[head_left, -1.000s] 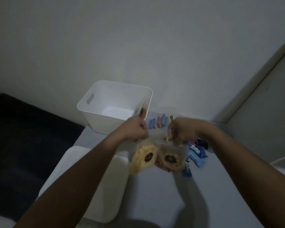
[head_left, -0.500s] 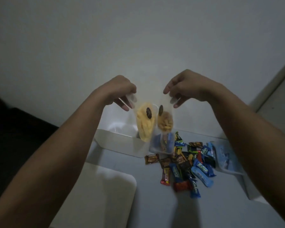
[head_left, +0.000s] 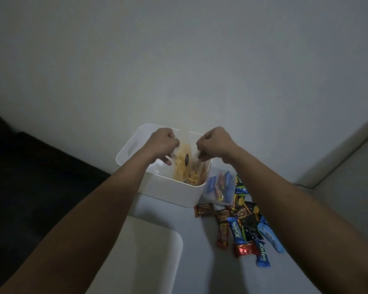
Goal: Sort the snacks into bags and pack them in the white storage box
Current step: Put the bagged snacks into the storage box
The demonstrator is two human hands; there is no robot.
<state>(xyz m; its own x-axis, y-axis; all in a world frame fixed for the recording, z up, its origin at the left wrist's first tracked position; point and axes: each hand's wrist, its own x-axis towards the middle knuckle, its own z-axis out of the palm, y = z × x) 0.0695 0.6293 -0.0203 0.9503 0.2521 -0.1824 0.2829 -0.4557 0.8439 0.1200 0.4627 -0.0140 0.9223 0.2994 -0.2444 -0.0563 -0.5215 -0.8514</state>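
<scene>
Pale wall (head_left: pixel 179 60) behind, white lid (head_left: pixel 149 257) lying flat on table (head_left: pixel 200 279), dark floor (head_left: pixel 30 177) left

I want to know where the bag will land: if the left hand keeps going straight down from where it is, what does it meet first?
Probably the inside floor of the white storage box: the left hand hangs over its opening, pinching the clear bag of yellow snacks. Depth is unclear.

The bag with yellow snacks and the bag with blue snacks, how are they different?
The bag with yellow snacks is held up by the left hand and right hand, hanging into the white storage box. The bag with blue snacks lies on the table beside the box, untouched. One holds yellow packets, the other blue and orange ones. Both are clear plastic.
</scene>
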